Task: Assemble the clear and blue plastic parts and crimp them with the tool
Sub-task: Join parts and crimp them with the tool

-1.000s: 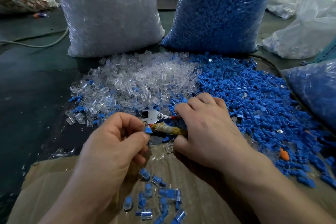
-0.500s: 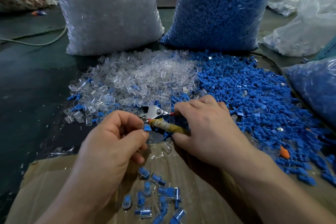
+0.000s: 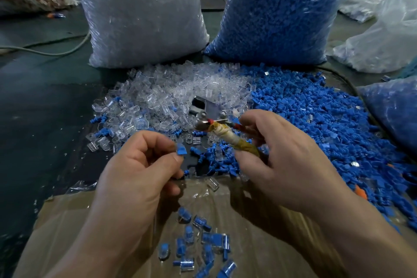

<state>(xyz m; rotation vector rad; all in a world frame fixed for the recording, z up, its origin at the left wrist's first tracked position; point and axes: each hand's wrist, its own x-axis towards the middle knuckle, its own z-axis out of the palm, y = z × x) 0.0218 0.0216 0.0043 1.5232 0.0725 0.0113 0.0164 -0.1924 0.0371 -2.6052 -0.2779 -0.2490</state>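
Pinch on blue part [image 3: 181, 149] by thumb & forefinger of your left hand [image 3: 135, 176], near crimp tool [image 3: 225, 135] gripped in right hand [image 3: 284, 165]; part prob. light, stiff, slick, so grip flat sides.

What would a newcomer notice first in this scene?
Two bulging sacks stand at the back, the clear sack left, the blue sack right, a clear heap and a blue heap spread before them. Up close, the left hand pinches a blue part and the right hand grips a taped tool.
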